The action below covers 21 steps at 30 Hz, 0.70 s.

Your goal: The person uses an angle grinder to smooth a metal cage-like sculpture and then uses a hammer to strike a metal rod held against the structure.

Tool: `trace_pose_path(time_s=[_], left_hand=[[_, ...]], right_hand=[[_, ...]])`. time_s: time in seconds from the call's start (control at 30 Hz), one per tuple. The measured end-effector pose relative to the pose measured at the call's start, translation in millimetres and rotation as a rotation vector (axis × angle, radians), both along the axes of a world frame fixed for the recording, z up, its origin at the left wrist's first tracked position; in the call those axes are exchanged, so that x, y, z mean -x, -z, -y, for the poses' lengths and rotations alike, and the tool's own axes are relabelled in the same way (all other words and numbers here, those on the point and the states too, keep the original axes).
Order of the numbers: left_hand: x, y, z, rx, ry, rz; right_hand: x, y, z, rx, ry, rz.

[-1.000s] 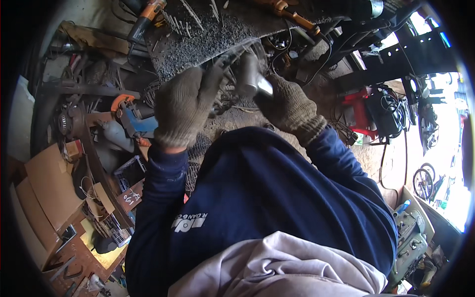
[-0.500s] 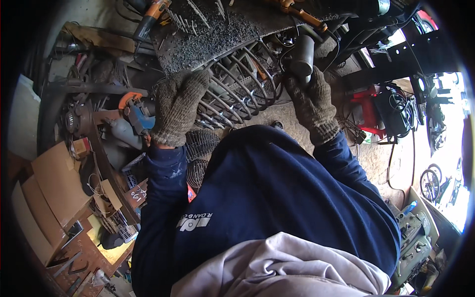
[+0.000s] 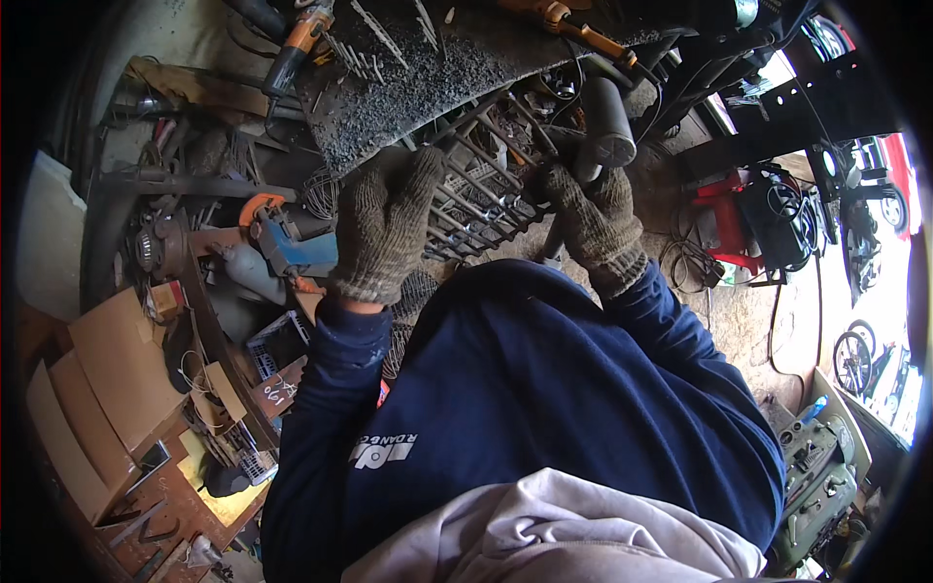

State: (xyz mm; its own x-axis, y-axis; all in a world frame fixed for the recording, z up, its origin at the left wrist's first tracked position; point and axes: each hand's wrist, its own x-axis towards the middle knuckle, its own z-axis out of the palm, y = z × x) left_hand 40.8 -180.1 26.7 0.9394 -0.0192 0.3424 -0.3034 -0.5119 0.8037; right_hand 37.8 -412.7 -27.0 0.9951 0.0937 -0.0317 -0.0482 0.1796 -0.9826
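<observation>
Grate (image 3: 486, 199) of metal bars sits between the hands, tilted, just below the near edge of the bench (image 3: 476, 24) and in front of the person's body. The gloved left hand (image 3: 384, 219) appears to grasp its left end; the gloved right hand (image 3: 598, 223) is wrapped round the hammer (image 3: 608, 131), its head upward, beside the right end. Whether the right fingers also pinch the grate cannot be told. If the left hand is the main hold, a blow on the far end could twist the grate out of the glove, the knit being a likely place to slip. A stroke landing off a bar could catch the left fingers or pass through a gap. Hard or uneven blows might bend a bar or crack a joint. The hammer head is close to the bench edge, so a careless lift could knock it and shake loose the grit (image 3: 374, 117). The grinder (image 3: 303, 44) is farther off, at the upper left, less likely to be hit.
</observation>
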Motion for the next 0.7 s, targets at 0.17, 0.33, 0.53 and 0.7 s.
trace_pose_path(time_s=[0.17, 0.33, 0.53, 0.7], left_hand=[[-2, -6, -4, 0.07, -0.094, -0.135], [-9, 13, -29, 0.041, -0.102, -0.025], [-18, 37, -55, 0.13, -0.166, -0.083], [-15, 20, -42, 0.333, -0.197, -0.324]], right_hand=[[-8, 4, -2, -0.075, 0.024, 0.078], [-14, 7, 17, -0.156, 0.049, 0.063], [-4, 22, 25, -0.079, -0.012, -0.033], [5, 29, 25, 0.068, -0.016, 0.077]])
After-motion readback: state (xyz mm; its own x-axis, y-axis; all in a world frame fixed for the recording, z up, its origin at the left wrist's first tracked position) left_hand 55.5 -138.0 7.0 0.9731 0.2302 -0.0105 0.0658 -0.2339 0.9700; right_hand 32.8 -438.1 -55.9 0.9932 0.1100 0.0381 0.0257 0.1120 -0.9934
